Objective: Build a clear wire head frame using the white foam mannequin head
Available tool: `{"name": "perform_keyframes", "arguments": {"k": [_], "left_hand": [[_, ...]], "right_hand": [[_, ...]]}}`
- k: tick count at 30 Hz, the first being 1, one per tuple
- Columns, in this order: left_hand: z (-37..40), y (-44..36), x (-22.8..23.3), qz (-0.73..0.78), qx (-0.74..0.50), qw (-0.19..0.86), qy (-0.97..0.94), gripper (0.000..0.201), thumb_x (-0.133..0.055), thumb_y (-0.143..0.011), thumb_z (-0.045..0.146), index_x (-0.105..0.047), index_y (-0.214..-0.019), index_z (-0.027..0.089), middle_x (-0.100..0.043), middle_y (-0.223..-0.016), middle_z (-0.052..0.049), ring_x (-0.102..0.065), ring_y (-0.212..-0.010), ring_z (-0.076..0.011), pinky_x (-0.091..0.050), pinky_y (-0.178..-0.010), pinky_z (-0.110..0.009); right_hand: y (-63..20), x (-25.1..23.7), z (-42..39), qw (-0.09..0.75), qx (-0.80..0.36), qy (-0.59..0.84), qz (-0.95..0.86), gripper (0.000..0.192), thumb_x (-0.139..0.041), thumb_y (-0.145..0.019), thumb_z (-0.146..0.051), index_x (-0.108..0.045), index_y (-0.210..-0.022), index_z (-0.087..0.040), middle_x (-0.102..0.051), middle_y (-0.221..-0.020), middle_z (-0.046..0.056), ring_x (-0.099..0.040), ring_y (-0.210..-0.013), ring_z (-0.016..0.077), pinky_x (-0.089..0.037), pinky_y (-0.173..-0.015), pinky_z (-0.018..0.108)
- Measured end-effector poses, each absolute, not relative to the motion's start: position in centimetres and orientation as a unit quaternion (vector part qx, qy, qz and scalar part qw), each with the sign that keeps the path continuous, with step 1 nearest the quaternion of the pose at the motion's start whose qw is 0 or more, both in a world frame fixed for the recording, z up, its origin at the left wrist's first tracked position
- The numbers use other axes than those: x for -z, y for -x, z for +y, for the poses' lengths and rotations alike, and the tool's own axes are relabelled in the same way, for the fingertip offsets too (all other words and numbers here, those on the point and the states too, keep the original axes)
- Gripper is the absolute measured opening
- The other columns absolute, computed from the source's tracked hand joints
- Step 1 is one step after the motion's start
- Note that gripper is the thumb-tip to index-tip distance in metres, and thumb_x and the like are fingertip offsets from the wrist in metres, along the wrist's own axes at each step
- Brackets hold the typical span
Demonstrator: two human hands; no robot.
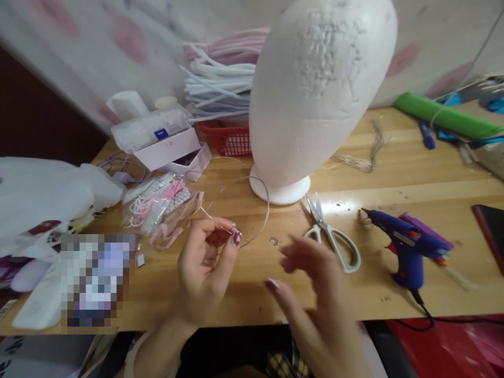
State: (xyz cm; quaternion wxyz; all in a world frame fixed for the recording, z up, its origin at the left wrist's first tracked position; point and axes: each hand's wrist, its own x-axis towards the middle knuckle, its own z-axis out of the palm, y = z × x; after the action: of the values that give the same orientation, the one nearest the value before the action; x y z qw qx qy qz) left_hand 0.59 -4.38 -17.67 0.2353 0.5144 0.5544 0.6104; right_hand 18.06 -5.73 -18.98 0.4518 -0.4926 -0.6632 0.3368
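My left hand (207, 262) pinches a thin silver wire headband (263, 210) between thumb and fingertips over the wooden table (413, 178). The band arcs up to the right toward the base of a white foam mannequin head (318, 89). My right hand (315, 289) hovers blurred with fingers spread and holds nothing, just left of white-handled scissors (334, 236). A blue glue gun (405, 244) stands further right.
A bag of pearl strands and pink ribbon (161, 205) lies left of my hands. Bead boxes (165, 136), a red basket (228, 139) and stacked white and pink tubes (220, 79) sit at the back. White plastic bags (47, 199) crowd the left edge. A green roll (444, 115) lies back right.
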Motion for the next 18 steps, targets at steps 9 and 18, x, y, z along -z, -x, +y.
{"name": "perform_keyframes", "arguments": {"k": [9,18], "left_hand": [[-5.0,-0.5,17.4,0.536,-0.633,0.245,-0.502,0.010,-0.063,-0.087,0.017,-0.060,-0.096,0.020,-0.066,-0.088,-0.002,-0.068,-0.077,-0.0119,-0.061,-0.072,-0.022],[-4.7,-0.3,17.8,0.548,-0.655,0.284,-0.436,0.008,-0.065,-0.083,0.017,-0.061,-0.090,0.020,-0.066,-0.086,-0.001,-0.068,-0.075,-0.0117,-0.060,-0.067,-0.020]], "right_hand": [[-13.7,19.1,-3.0,0.447,-0.362,0.418,-0.703,0.012,-0.057,-0.096,-0.024,-0.065,-0.087,-0.026,-0.072,-0.080,0.000,-0.066,-0.073,0.0174,-0.052,-0.067,0.032],[-18.2,18.8,-3.7,0.441,-0.255,0.472,-0.720,0.009,-0.065,-0.089,-0.031,-0.073,-0.085,-0.032,-0.077,-0.078,0.000,-0.073,-0.069,0.0228,-0.061,-0.062,0.036]]}}
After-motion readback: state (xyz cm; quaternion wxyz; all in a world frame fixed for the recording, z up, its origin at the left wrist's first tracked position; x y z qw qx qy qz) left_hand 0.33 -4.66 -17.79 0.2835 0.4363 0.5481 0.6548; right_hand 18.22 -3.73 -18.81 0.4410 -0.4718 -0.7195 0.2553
